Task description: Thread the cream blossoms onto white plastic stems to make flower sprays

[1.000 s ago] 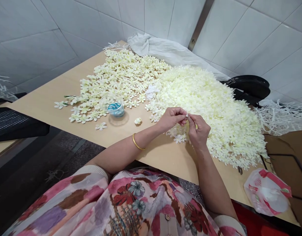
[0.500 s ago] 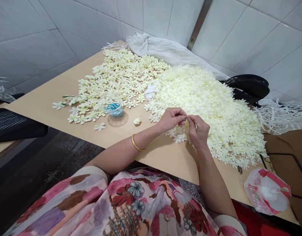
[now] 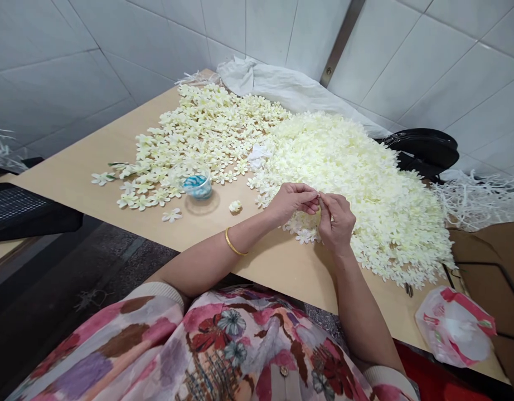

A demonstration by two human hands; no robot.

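Observation:
My left hand [image 3: 294, 203] and my right hand [image 3: 335, 220] meet fingertip to fingertip over the near edge of a big heap of pale cream artificial flowers [image 3: 336, 161]. Both are closed in a pinch. Something tiny and whitish shows between the fingertips, too small to name. Left of my hands, a small cream flower bud [image 3: 235, 206] sits on the bare tabletop. Beyond it stands a clear plastic cup [image 3: 197, 186] with something blue inside. Looser flowers [image 3: 211, 122] are spread over the table's left part, and a single flower [image 3: 171, 215] lies near the front edge.
A crumpled white tissue [image 3: 258, 156] lies between the two groups of flowers. White cloth [image 3: 277, 83] runs along the tiled wall. At the right are a black bag [image 3: 424, 147], white stringy strips [image 3: 483, 200], a red-and-white plastic bag [image 3: 455, 328] and cardboard [image 3: 491, 250].
My right hand has tilted slightly and shifted a little to the left. Both hands stay pinched together at the same spot. The view has moved very slightly.

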